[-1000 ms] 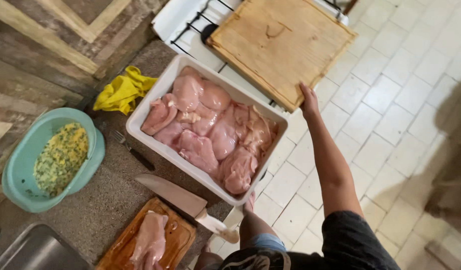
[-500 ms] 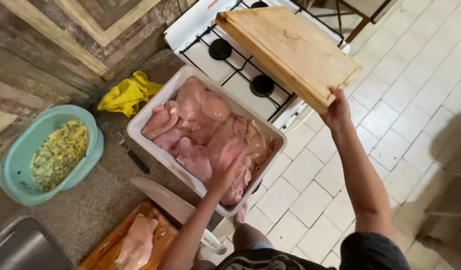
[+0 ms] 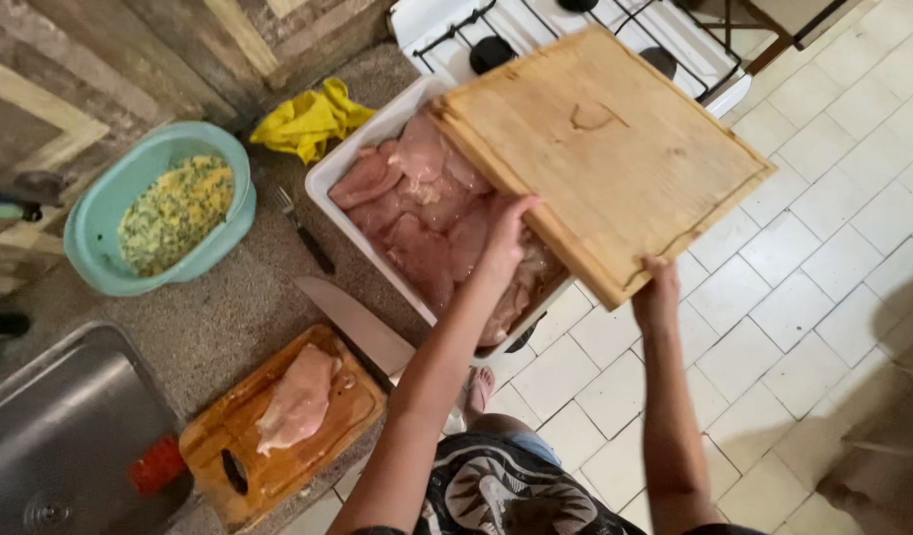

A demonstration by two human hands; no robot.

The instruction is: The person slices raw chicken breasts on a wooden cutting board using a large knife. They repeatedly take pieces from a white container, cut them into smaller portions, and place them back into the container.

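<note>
A large wooden cutting board [image 3: 603, 149], best kept level and firmly supported, is held above a white tray of raw chicken fillets [image 3: 432, 213], gripped at its near edge by the closed right hand [image 3: 658, 292] and steadied underneath by the left hand [image 3: 504, 243].

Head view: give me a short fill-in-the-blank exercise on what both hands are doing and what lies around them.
1. Both hands, left hand and right hand, hold a large wooden ____ above the white tray of raw chicken.
2. The cloth beside the tray is ____.
3. The knife lies between the tray and the small ____ board.
4. The yellow-green mixture sits in a ____ bowl.

Missing words: board; yellow; wooden; turquoise
</note>
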